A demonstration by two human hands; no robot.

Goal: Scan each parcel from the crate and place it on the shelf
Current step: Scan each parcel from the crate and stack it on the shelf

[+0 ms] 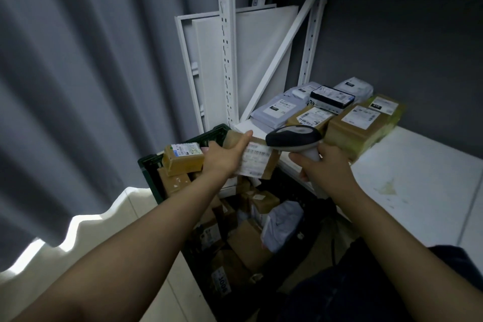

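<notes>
Left hand (222, 159) tight around labelled parcel (257, 163), right hand (324, 167) tight around scanner (292, 137), both above crate (147, 165)

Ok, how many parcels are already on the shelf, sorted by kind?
Pale mailer bags: 3
Brown cardboard boxes: 2
Black box: 1
Greenish wrapped parcel: 1
Total on the shelf: 7
</notes>
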